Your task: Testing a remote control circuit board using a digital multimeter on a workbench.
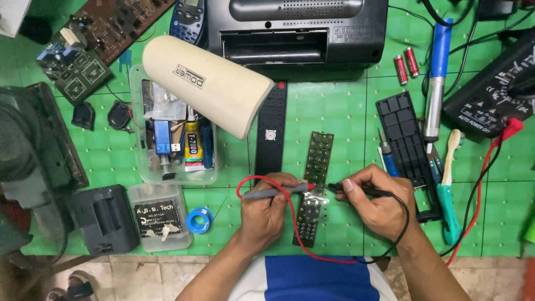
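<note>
A long green circuit board (pixel 315 167) with rows of dark contact pads lies lengthwise on the green cutting mat (pixel 334 106). My left hand (pixel 266 209) grips a grey probe with a red lead (pixel 278 192), its tip touching the board near a shiny foil patch (pixel 315 200). My right hand (pixel 379 203) pinches a black probe (pixel 362 190) with a black lead, its tip resting on the board just right of the red one. Both tips meet close together at the board's lower half.
A black remote front shell (pixel 271 131) lies left of the board and its back shell (pixel 405 139) to the right. A beige lamp shade (pixel 206 83), clear parts boxes (pixel 173 139), a black radio (pixel 298 33), a soldering iron (pixel 436 83), a toothbrush (pixel 448 189) and a multimeter (pixel 493 89) surround them.
</note>
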